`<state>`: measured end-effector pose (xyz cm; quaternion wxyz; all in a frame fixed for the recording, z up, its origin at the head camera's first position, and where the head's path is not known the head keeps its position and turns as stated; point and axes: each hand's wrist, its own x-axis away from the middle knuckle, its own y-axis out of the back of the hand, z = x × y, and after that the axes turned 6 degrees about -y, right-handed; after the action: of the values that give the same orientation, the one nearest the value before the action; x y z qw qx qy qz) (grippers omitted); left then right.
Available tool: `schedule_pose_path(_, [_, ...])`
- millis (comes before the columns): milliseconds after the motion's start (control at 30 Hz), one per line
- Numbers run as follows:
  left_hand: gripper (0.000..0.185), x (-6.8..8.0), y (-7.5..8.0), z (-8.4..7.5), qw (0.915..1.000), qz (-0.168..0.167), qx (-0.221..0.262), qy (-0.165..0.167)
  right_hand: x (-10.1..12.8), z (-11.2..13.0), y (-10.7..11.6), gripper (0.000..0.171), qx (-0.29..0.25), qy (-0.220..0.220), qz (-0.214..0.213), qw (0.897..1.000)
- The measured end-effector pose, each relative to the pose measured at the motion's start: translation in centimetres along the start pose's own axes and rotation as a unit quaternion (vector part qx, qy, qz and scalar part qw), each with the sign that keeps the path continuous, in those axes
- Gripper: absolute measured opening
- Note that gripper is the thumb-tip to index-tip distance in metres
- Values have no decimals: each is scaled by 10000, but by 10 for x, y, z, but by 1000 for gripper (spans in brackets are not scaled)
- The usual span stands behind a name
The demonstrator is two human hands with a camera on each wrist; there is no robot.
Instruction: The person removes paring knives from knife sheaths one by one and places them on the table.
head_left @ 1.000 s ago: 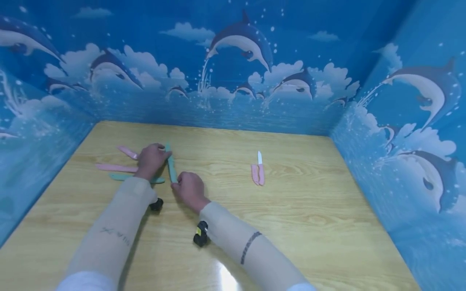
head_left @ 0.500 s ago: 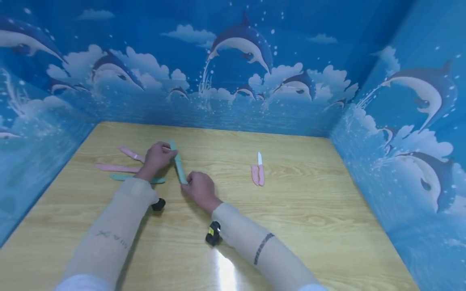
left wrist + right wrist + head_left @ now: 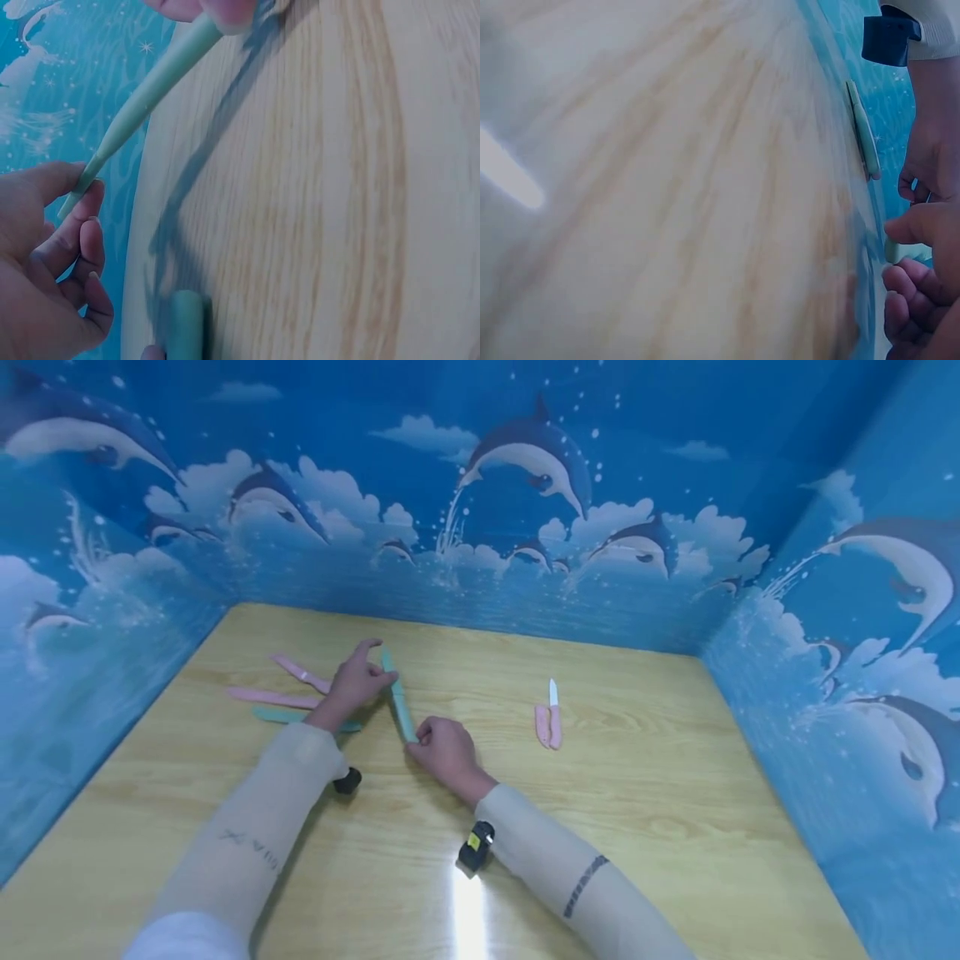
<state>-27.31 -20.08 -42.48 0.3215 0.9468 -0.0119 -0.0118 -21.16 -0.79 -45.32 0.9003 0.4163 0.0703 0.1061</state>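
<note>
Free table (image 3: 487,693) centre, hands (image 3: 356,682) (image 3: 447,752) leftward, knife (image 3: 555,720) (rightward)

Slim green piece (image 3: 399,697), raised, pinched at both ends

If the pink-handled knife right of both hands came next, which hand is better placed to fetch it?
Probably the right hand: it is nearer the pink-handled knife, while the left hand is farther left. Both pinch the same green piece, so the right would first need to let go.
</note>
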Motion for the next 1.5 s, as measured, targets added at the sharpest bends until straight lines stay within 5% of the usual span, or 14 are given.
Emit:
schedule_pose_path(367, [39, 6, -10, -3, 9981, 260, -262, -500, 10, -13, 6, 18, -38, -55, 17, 10000])
schedule_pose_path(900, [48, 31, -13, -19, 9945, 940, -104, -446, 26, -45, 46, 14, -205, 82, 246, 9995])
schedule_pose_path(1200, [31, 35, -16, -36, 9947, 847, -100, -578, 23, -61, 75, 13, -778, -218, -43, 9967])
schedule_pose_path(1500, [29, 38, -19, -48, 9916, 898, -506, -776, 22, -71, 89, 18, -1186, -41, -402, 9921])
